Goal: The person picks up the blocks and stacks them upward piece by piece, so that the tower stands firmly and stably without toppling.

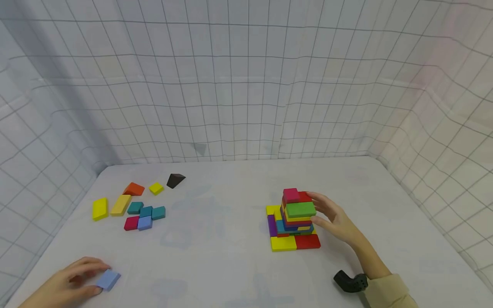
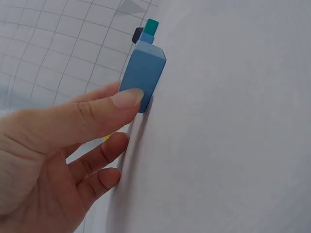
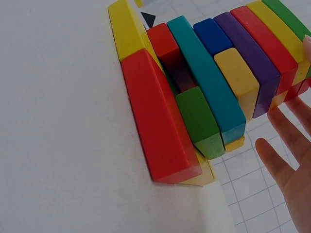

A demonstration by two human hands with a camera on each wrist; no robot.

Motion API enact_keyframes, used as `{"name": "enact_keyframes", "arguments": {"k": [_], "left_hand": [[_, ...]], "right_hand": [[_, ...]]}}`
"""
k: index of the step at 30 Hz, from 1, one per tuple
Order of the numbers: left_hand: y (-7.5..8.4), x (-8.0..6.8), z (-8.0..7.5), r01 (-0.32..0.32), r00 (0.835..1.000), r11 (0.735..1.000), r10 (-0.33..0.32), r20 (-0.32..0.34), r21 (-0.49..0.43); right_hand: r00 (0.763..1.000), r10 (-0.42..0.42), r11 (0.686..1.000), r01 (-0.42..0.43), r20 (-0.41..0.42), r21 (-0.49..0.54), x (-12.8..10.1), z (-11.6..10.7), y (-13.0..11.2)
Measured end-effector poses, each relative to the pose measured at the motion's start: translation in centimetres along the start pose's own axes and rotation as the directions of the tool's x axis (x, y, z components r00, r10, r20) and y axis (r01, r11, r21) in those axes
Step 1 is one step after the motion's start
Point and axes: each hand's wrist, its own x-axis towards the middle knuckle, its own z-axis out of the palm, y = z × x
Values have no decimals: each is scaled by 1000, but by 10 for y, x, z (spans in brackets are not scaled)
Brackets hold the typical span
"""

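Low over the table's near left, my left hand [image 1: 75, 278] pinches a light blue block [image 1: 108, 279] between thumb and fingers. The left wrist view shows the thumb lying across the face of this block [image 2: 143, 73]. On the right stands a stepped tower of coloured blocks [image 1: 296, 222], topped by a pink block [image 1: 290, 195] beside a red one. My right hand [image 1: 333, 220] is at the tower's upper right side, thumb by the green block [image 1: 301, 210] and fingers extended behind. In the right wrist view, the lower fingers [image 3: 286, 141] are nearly straight beside the layers.
Loose blocks lie at the left: yellow [image 1: 100, 208], cream [image 1: 121, 205], orange [image 1: 134, 189], teal [image 1: 158, 212], crimson [image 1: 131, 223] and light blue [image 1: 145, 223]. A dark wedge [image 1: 175, 180] lies farther back. Grid-patterned cloth [image 1: 246, 85] hangs behind the table. A black device [image 1: 349, 282] is at my right wrist.
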Motion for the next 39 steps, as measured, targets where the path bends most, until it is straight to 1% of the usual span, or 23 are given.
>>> {"name": "enact_keyframes", "arguments": {"k": [2, 4, 6, 8, 11, 12, 13, 15, 17, 18, 20, 23, 24, 25, 26, 28, 29, 31, 33, 35, 36, 38, 39], "left_hand": [[4, 3, 1, -40, 999, 999, 40, -11, -10], [9, 6, 2, -71, 997, 996, 71, -15, -46], [14, 10, 5, -133, 990, 990, 131, -50, -52], [21, 15, 8, -154, 983, 987, 148, -113, -46], [36, 23, 12, -146, 971, 989, 137, -197, -31], [41, 27, 13, -131, 970, 991, 121, -213, -35], [47, 30, 14, -119, 969, 992, 106, -223, -45], [57, 36, 16, -98, 972, 993, 80, -221, -71], [66, 43, 18, -122, 966, 988, 97, -238, -91], [70, 47, 20, -146, 961, 984, 117, -249, -100], [76, 52, 23, -220, 942, 970, 186, -280, -98], [82, 59, 27, -343, 897, 937, 306, -319, -64], [83, 61, 28, -371, 884, 927, 336, -325, -52], [84, 62, 29, -388, 875, 921, 355, -328, -41], [85, 63, 30, -395, 873, 918, 363, -326, -37], [85, 65, 31, -386, 877, 922, 356, -323, -33], [85, 65, 30, -370, 885, 928, 342, -315, -34], [85, 64, 29, -326, 910, 944, 302, -283, -42], [83, 63, 26, -318, 919, 947, 294, -262, -54], [81, 63, 24, -318, 922, 946, 295, -250, -58], [80, 63, 23, -331, 917, 942, 306, -255, -59], [80, 65, 24, -371, 894, 928, 342, -290, -49], [83, 66, 24, -379, 886, 924, 348, -306, -47]], "right_hand": [[1000, 2, 1000, -2, -3, 1, 0, 0, 1], [1000, 5, 1000, -5, -5, -4, 0, 0, 2], [1000, 4, 1000, -4, -8, -8, 0, 0, 3], [1000, 3, 1000, -3, -13, -13, 0, -1, 4], [1000, 11, 1000, -11, -8, -15, 0, -1, 5], [1000, 17, 1000, -17, -6, -15, 0, -1, 5], [1000, 25, 1000, -25, -4, -15, 0, -1, 5], [999, 37, 999, -37, -1, -16, 0, -1, 5], [999, 39, 999, -39, 1, -13, 0, -1, 5], [999, 34, 999, -34, 1, -13, 0, -1, 5], [1000, 24, 1000, -24, 0, -13, 0, -1, 5], [1000, 10, 1000, -10, -6, -17, 0, -1, 5], [1000, 8, 1000, -8, -9, -20, 0, -1, 4], [1000, 7, 1000, -8, -11, -21, 0, -1, 4], [1000, 7, 1000, -8, -13, -20, 0, 0, 4], [1000, 5, 1000, -5, -15, -22, 0, -1, 4], [1000, 4, 1000, -4, -16, -23, 0, -1, 4], [1000, 11, 1000, -11, -14, -23, 0, -1, 4], [1000, 22, 999, -22, -11, -24, 0, -1, 5], [999, 34, 999, -34, -6, -24, 0, -2, 5], [999, 40, 999, -40, -3, -23, 0, -2, 5], [999, 46, 999, -46, -1, -23, -1, -2, 4], [999, 48, 999, -48, 0, -23, -1, -2, 4]]}}
